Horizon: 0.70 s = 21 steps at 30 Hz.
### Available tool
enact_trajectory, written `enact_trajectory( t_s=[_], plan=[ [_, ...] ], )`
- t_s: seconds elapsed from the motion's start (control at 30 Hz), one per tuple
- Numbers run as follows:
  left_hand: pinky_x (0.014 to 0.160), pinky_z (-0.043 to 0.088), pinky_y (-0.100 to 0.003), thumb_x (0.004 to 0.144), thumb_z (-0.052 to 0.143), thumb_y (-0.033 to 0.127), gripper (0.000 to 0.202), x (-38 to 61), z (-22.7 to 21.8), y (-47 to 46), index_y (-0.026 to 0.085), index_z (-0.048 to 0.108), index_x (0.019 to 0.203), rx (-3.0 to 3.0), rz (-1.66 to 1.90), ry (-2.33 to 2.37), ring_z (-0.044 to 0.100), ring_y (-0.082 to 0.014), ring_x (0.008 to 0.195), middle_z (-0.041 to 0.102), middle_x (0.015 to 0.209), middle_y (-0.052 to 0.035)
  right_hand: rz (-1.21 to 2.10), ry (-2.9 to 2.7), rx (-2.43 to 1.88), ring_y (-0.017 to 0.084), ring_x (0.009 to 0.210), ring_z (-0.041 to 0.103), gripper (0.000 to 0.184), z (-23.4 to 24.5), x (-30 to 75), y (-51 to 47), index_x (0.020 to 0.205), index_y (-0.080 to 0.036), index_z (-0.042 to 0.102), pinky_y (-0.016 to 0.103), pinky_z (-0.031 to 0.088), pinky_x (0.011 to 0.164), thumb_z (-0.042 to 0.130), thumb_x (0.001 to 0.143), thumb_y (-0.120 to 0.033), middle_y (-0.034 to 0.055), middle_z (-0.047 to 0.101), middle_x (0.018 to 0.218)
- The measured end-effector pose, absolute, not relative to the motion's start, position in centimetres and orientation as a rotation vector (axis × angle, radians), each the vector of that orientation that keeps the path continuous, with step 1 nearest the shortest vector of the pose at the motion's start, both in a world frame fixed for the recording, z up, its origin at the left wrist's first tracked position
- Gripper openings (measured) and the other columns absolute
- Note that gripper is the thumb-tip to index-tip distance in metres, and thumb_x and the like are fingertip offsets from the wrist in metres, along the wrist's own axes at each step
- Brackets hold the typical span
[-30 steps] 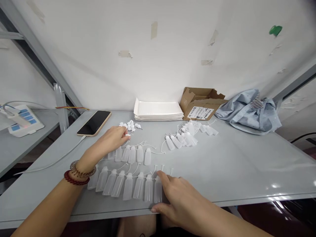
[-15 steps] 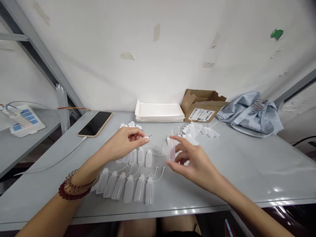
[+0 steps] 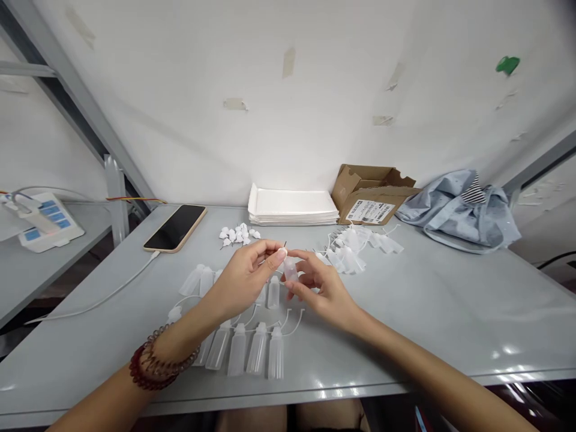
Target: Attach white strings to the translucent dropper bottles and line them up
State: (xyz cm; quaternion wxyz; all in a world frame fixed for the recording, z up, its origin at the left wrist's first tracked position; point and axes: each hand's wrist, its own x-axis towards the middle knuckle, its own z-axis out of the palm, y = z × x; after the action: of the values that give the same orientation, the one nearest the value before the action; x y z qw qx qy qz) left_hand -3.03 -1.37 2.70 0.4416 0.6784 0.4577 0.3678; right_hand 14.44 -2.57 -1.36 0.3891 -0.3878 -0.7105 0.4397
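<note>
Between the fingers of my right hand [image 3: 321,288] is a small translucent squeeze bottle [image 3: 291,271], held upright. My left hand [image 3: 249,273] pinches a white needle-tip cap [image 3: 283,249] with a thin dark needle pointing up, right at the mouth of that bottle. Whether the cap is seated cannot be made out. Below my hands lie rows of similar bottles [image 3: 258,349] with thin white straps, partly covered by my left forearm. Beyond my left hand is a pile of loose white needle caps [image 3: 240,234]. To the right lies a heap of capped bottles [image 3: 348,255].
A phone [image 3: 175,228] on a white charging cable lies at the left. Along the wall are a stack of white trays [image 3: 294,207], an open cardboard box [image 3: 371,201] and a bundled light-blue cloth [image 3: 459,210]. A power strip [image 3: 49,222] sits on the side shelf.
My hands have come together: the left moved right with the needle cap, the right moved left with the bottle. The loose cap pile is now uncovered.
</note>
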Motion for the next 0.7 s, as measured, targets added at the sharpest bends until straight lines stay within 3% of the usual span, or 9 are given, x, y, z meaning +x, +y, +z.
enact_trajectory(
  t_s=[0.33,0.47,0.57,0.7],
  plan=[
    [0.068,0.042,-0.023,0.091,0.045,0.041,0.027,-2.7,2.4,-1.6,0.021,0.059,0.102,1.605,0.854,1.013,0.051,-0.0116,0.072,0.059,0.084,0.0018,1.12,-1.756,-0.895,0.013,0.059,0.064,0.031,-1.5,14.1,-3.3,0.113,-0.016,0.05,0.025,0.052,0.054,0.056,0.083,-0.023,0.0005,0.061,0.075],
    [0.075,0.044,-0.027,0.091,0.045,0.041,0.028,-2.9,2.6,-1.5,0.02,0.062,0.098,1.686,0.793,1.001,0.055,-0.0152,0.083,0.061,0.09,0.0,1.18,-1.714,-0.901,0.012,0.055,0.062,0.032,-1.5,14.2,-3.4,0.113,-0.016,0.052,0.025,0.05,0.052,0.057,0.082,-0.022,-0.0034,0.053,0.068],
    [0.08,0.043,-0.029,0.09,0.046,0.042,0.028,-3.4,3.0,-1.2,0.021,0.063,0.101,1.764,0.74,1.092,0.056,-0.0186,0.093,0.063,0.095,-0.0008,1.269,-1.649,-0.93,0.01,0.051,0.058,0.028,-1.4,14.2,-3.4,0.107,-0.015,0.055,0.024,0.047,0.051,0.06,0.081,-0.023,-0.0055,0.05,0.063],
    [0.076,0.045,-0.027,0.088,0.05,0.041,0.025,-4.5,3.6,-0.9,0.024,0.064,0.1,1.834,0.637,1.093,0.057,-0.0171,0.09,0.064,0.096,0.0009,1.521,-1.497,-0.933,0.007,0.05,0.054,0.025,-1.0,14.3,-3.4,0.097,-0.014,0.057,0.023,0.046,0.052,0.065,0.078,-0.028,-0.0017,0.059,0.07]
  ],
)
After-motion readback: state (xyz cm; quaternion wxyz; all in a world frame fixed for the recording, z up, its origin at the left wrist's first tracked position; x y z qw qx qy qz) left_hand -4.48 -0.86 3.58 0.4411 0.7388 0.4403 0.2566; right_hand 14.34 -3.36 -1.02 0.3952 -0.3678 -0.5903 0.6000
